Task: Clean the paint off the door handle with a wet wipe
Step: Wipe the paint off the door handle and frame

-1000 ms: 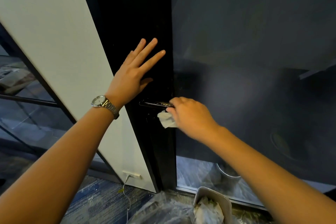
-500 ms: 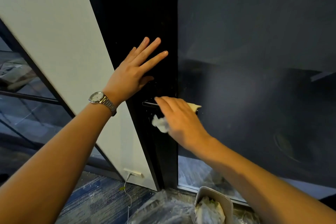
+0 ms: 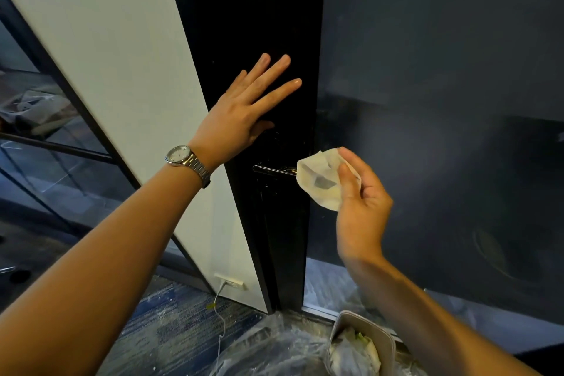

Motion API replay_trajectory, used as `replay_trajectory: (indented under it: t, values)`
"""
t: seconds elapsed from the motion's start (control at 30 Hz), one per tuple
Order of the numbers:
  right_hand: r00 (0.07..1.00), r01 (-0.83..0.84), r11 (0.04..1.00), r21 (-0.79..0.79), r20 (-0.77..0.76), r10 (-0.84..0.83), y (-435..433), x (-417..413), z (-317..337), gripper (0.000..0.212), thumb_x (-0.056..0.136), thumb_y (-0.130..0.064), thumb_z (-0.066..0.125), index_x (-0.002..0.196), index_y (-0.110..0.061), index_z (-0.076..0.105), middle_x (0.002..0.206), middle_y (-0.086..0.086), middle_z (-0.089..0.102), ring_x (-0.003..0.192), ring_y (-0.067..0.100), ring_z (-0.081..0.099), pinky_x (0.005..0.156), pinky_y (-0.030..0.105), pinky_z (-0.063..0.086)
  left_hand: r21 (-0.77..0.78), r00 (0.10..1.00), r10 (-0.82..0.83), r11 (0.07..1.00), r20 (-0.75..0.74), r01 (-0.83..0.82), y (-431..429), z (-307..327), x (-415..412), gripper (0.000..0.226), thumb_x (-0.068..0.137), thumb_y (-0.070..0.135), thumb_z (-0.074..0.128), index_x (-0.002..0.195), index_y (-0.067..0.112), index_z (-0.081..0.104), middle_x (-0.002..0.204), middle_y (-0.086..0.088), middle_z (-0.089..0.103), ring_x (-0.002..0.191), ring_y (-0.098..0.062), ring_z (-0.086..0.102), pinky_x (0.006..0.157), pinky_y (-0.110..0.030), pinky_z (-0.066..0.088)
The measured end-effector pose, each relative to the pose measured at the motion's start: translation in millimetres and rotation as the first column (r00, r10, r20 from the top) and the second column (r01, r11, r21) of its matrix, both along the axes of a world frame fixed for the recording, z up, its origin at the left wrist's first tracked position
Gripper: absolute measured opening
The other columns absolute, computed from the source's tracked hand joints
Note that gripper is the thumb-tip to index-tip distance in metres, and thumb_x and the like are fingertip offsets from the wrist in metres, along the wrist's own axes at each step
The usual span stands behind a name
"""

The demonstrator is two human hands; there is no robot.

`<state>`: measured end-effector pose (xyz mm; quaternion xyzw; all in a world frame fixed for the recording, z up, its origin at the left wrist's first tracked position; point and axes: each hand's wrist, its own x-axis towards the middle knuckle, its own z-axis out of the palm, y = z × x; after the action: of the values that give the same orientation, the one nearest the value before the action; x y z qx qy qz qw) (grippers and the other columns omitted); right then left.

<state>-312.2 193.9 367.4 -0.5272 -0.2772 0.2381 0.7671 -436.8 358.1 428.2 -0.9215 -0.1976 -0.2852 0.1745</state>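
A slim metal door handle (image 3: 273,170) sticks out of the black door (image 3: 253,9), its right end hidden behind the wipe. My right hand (image 3: 361,201) pinches a white wet wipe (image 3: 320,180) with a grey smudge on it, held spread open just in front of the handle's right end. My left hand (image 3: 244,110), with a steel watch on the wrist, lies flat on the door above the handle, fingers spread.
A dark glass panel (image 3: 442,101) stands right of the door, a white wall strip (image 3: 116,55) to the left. On the floor sit a grey bin (image 3: 363,342) with crumpled wipes, plastic sheeting (image 3: 268,348) and a wall socket with a cable (image 3: 229,282).
My right hand has lifted off the handle, turned palm-up and opened the wipe out, showing the smudge. The left hand stays pressed on the door.
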Motion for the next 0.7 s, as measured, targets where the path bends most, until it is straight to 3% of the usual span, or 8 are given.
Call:
replay_trajectory:
  t: [0.17,0.27,0.37,0.47,0.5,0.53,0.6,0.7]
  values:
    - [0.995,-0.082,0.982,-0.173,0.045,0.091,1,-6,-10,0.025,0.100,-0.022,0.037,0.114,-0.021,0.058,0.096,-0.018,0.060,0.085,-0.007,0.059,0.071,0.017,0.051,0.005,1.000,-0.011,1.000,0.014,0.011,-1,0,1,0.068,0.083,0.009,0.060,0.140,0.020,0.026,0.150,-0.015,0.024,0.140,-0.031,0.011,0.114,-0.044,0.011]
    - [0.919,-0.055,0.971,-0.235,0.368,0.141,-1,6,-12,0.024,0.098,-0.019,0.042,0.115,-0.016,0.060,0.101,-0.008,0.060,0.090,0.006,0.056,0.073,0.016,0.050,0.002,1.000,-0.012,1.000,0.017,0.012,-1,0,1,0.069,0.083,0.007,0.061,0.140,0.021,0.025,0.151,-0.015,0.024,0.140,-0.032,0.011,0.114,-0.045,0.012]
    - [0.528,0.092,0.951,-0.296,0.824,0.206,3,17,-8,0.018,0.093,-0.011,0.050,0.105,-0.007,0.063,0.098,0.008,0.063,0.087,0.018,0.058,0.063,0.020,0.041,0.002,1.000,-0.008,1.000,0.016,0.008,-1,0,2,0.071,0.082,0.006,0.061,0.141,0.021,0.024,0.151,-0.014,0.023,0.140,-0.032,0.011,0.114,-0.045,0.012]
    - [0.140,0.339,0.892,-0.300,0.953,0.267,19,7,10,0.011,0.071,-0.005,0.073,0.075,-0.004,0.062,0.069,0.010,0.063,0.062,0.025,0.061,0.051,0.026,0.031,-0.017,1.000,-0.005,1.000,0.016,0.005,-2,0,1,0.072,0.082,0.006,0.062,0.141,0.021,0.025,0.152,-0.013,0.021,0.141,-0.030,0.009,0.114,-0.044,0.011]
    - [0.079,0.357,0.875,-0.327,0.944,0.320,23,-1,18,0.010,0.074,-0.006,0.071,0.076,-0.004,0.061,0.072,0.011,0.064,0.064,0.026,0.062,0.053,0.027,0.033,-0.018,1.000,-0.005,1.000,0.016,0.005,-3,1,1,0.072,0.082,0.006,0.063,0.141,0.021,0.025,0.152,-0.013,0.021,0.141,-0.030,0.009,0.114,-0.044,0.010]
    - [0.074,0.321,0.868,-0.378,0.924,0.375,29,-9,26,0.005,0.083,-0.007,0.062,0.085,-0.003,0.061,0.085,0.013,0.066,0.076,0.028,0.063,0.059,0.030,0.033,-0.018,1.000,-0.004,1.000,0.015,0.004,-4,1,1,0.073,0.081,0.006,0.063,0.141,0.021,0.025,0.152,-0.013,0.021,0.141,-0.029,0.008,0.114,-0.044,0.010]
    - [0.191,0.221,0.775,-0.592,0.806,0.560,40,-21,37,0.018,0.095,-0.011,0.044,0.102,-0.003,0.058,0.107,0.014,0.063,0.098,0.032,0.060,0.067,0.032,0.031,-0.014,1.000,0.001,1.000,0.009,0.000,-4,1,1,0.073,0.082,0.006,0.063,0.141,0.021,0.025,0.152,-0.013,0.021,0.141,-0.029,0.008,0.114,-0.044,0.010]
    - [0.359,0.109,0.643,-0.758,0.633,0.686,59,-25,51,0.030,0.098,-0.024,0.036,0.105,-0.005,0.058,0.109,0.014,0.062,0.102,0.032,0.057,0.072,0.031,0.033,-0.005,1.000,-0.001,1.000,0.003,0.001,-4,2,1,0.073,0.082,0.006,0.063,0.141,0.021,0.024,0.151,-0.013,0.022,0.141,-0.031,0.010,0.114,-0.045,0.010]
